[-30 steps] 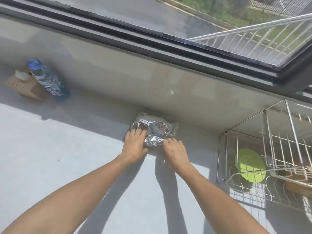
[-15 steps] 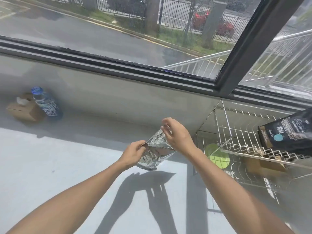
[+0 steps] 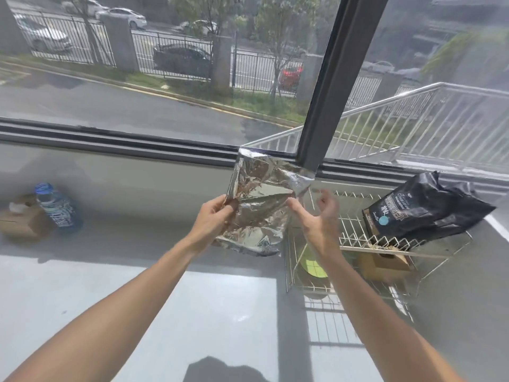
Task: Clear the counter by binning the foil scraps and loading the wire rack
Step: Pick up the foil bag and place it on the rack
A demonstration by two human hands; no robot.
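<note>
A crinkled sheet of silver foil (image 3: 260, 205) hangs upright in the air above the grey counter (image 3: 137, 299). My left hand (image 3: 213, 216) pinches its left edge. My right hand (image 3: 316, 216) is just right of the foil, palm up with fingers spread, holding nothing; only its thumb is near the foil's edge. The two-tier wire rack (image 3: 358, 238) stands to the right against the wall. A black bag (image 3: 424, 210) lies on its upper shelf. A green plate (image 3: 312, 266) and a brown box (image 3: 382, 264) sit on its lower shelf.
A blue-capped bottle (image 3: 59, 209) and a small brown cardboard box (image 3: 23, 220) stand at the far left by the wall. A large window with a dark frame post (image 3: 330, 86) runs along the back of the counter.
The foil was lifted off the counter and has opened out into a taller sheet. My right hand has let go of it and opened. The view has tilted up.
</note>
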